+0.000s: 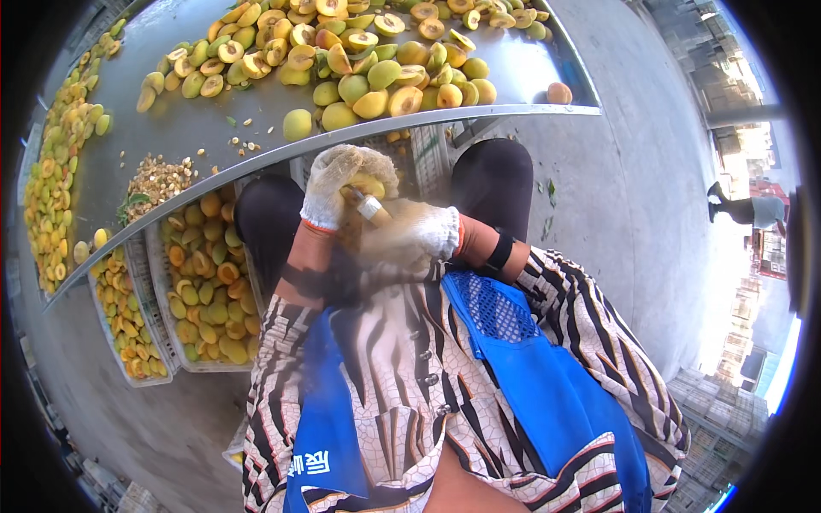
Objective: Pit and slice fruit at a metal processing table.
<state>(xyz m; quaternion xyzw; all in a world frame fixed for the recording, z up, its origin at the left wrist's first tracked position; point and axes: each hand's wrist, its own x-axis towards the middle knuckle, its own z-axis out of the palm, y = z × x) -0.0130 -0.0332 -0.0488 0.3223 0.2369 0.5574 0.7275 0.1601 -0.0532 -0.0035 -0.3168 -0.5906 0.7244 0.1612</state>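
Observation:
My left hand (330, 186), in a whitish knit glove with an orange cuff edge, is closed around a yellow-green stone fruit (367, 185) just below the table's edge. My right hand (426, 234), gloved alike and blurred, grips a small hand tool (372, 208) with a light band around its handle. The tool's tip meets the fruit or lies right beside it; my fingers partly hide it, so its exact kind is unclear. Halved and whole stone fruits (385, 74) are heaped on the metal table (256, 157) beyond my hands.
A pile of pits (163, 179) lies near the table rim. Under its left side stand plastic crates (154, 301) of fruit. One reddish fruit (559, 93) sits at the right corner. Leaves lie on the concrete floor (577, 192). A person (753, 210) is far right, near stacked crates.

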